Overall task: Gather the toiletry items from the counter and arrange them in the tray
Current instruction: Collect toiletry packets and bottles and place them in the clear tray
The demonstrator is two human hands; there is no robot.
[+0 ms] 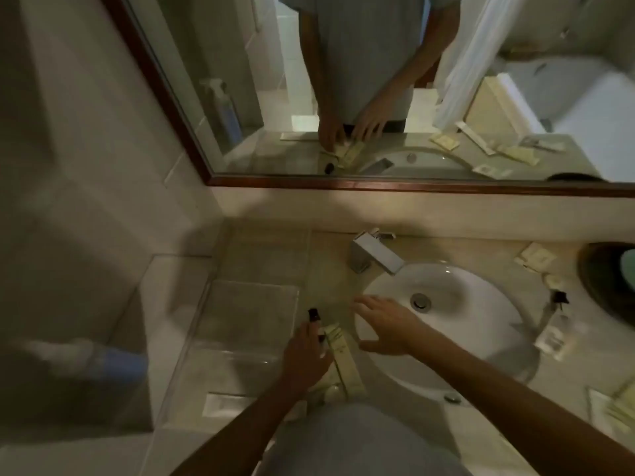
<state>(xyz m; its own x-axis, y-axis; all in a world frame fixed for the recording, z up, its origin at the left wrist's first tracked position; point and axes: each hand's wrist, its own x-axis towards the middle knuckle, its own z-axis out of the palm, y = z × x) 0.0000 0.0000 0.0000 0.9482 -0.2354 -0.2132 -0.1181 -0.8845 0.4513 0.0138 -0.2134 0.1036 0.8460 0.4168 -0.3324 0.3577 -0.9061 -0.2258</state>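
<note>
A clear acrylic tray point(240, 304) lies on the counter left of the sink. My left hand point(305, 359) is closed around a small bottle with a black cap point(314, 316), held at the tray's right edge next to a pale cream packet point(342, 359) on the counter. My right hand point(385, 324) hovers open, fingers spread, over the sink's left rim and holds nothing. A white sachet point(223, 403) lies at the tray's near end. More items sit right of the sink: a small bottle with a black cap point(555, 321), a square sachet point(536, 257), and cream packets point(615, 410).
The white sink point(481, 304) with a chrome faucet point(374, 252) fills the counter's middle. A dark round bowl point(591, 280) stands at the far right. A mirror point(343, 80) backs the counter. A blue spray bottle point(103, 362) stands on the left ledge.
</note>
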